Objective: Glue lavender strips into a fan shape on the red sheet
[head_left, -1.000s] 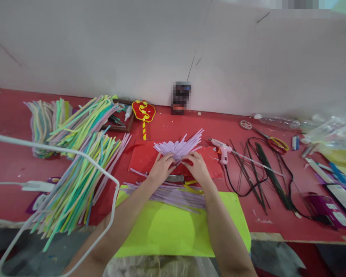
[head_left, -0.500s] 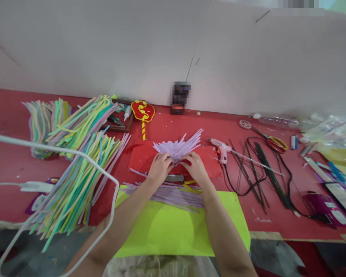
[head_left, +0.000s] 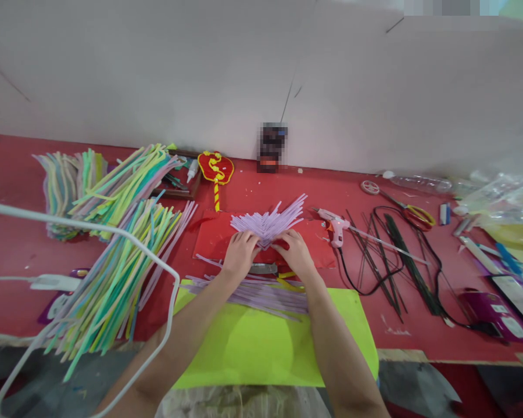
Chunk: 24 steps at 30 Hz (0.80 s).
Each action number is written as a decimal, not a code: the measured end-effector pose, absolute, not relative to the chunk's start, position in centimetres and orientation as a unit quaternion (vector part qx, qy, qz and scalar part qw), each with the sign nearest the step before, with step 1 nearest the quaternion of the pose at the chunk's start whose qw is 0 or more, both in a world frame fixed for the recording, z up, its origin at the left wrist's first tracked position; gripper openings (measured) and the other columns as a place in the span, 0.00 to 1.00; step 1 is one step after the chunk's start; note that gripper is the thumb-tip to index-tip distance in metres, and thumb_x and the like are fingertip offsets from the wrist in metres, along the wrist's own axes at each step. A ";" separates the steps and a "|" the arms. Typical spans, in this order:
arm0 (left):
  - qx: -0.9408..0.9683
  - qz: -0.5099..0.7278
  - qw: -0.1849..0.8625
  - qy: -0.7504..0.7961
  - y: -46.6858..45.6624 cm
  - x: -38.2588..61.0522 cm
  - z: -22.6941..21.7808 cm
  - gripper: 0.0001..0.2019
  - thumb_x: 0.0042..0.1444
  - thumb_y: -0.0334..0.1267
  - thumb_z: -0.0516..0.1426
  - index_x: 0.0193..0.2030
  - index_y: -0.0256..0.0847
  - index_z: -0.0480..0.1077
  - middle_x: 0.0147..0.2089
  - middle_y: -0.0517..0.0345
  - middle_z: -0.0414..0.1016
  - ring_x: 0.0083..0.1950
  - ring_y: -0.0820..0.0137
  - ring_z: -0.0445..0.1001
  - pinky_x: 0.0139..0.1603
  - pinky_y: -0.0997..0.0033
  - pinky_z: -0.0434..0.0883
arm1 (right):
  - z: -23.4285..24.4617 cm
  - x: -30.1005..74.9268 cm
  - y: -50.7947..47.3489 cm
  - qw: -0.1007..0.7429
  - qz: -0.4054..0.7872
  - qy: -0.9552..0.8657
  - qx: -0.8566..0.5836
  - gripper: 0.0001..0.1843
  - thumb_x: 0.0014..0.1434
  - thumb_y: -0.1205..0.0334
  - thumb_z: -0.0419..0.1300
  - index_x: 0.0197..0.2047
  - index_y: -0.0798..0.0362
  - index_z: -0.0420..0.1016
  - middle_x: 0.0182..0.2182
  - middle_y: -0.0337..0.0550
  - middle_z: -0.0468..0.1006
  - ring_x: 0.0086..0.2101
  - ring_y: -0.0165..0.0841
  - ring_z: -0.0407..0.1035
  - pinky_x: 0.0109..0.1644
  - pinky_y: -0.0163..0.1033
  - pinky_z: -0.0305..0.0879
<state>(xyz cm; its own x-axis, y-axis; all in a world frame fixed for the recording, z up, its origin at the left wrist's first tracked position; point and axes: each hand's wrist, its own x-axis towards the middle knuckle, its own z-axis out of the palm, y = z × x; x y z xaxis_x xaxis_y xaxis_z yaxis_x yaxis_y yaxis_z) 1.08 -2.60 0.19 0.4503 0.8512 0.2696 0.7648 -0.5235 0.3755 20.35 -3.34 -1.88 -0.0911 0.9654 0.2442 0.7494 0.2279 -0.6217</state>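
A V-shaped fan of lilac pipe cleaners [head_left: 268,222] lies on a red sheet [head_left: 318,249]. My left hand [head_left: 243,251] pinches its lower left side, and my right hand [head_left: 293,249] pinches the lower right, close to the point of the V. The fingertips of both hands nearly meet there and partly hide it. Below my wrists, loose lilac pipe cleaners [head_left: 265,297] lie across a yellow-green sheet [head_left: 244,348]. A tool with a grey blade [head_left: 264,269] and yellow handles [head_left: 291,283] sits between the forearms, partly covered.
A pink glue gun [head_left: 336,227] with a black cord lies right of the red sheet, near dark wires [head_left: 412,264] and scissors [head_left: 401,209]. Multicoloured pipe cleaners [head_left: 113,278] are heaped on the left. A white frame bar [head_left: 174,302] crosses the left foreground.
My left fingers have shifted very slightly at the point of the V. Otherwise the hands and the lilac fan stay in place.
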 end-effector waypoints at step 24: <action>0.855 0.211 0.092 0.464 -2.3 1.5 -0.5 0.10 0.56 0.36 0.59 0.45 0.41 0.71 0.45 0.54 0.73 0.48 0.63 0.70 0.53 0.60 0.66 | -2.4 20.4 -3.2 0.315 0.164 -0.724 -0.592 0.11 0.58 0.63 0.59 0.44 0.48 0.78 0.39 0.46 0.73 0.42 0.38 0.68 0.52 0.47 0.66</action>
<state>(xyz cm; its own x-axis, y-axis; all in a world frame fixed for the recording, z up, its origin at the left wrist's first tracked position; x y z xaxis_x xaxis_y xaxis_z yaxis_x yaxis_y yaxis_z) 1.55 -2.33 -0.53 0.4799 0.8329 0.2757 0.7548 -0.5521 0.3542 20.37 -3.24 -2.38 -0.1011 0.9599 0.2616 0.7530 0.2457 -0.6105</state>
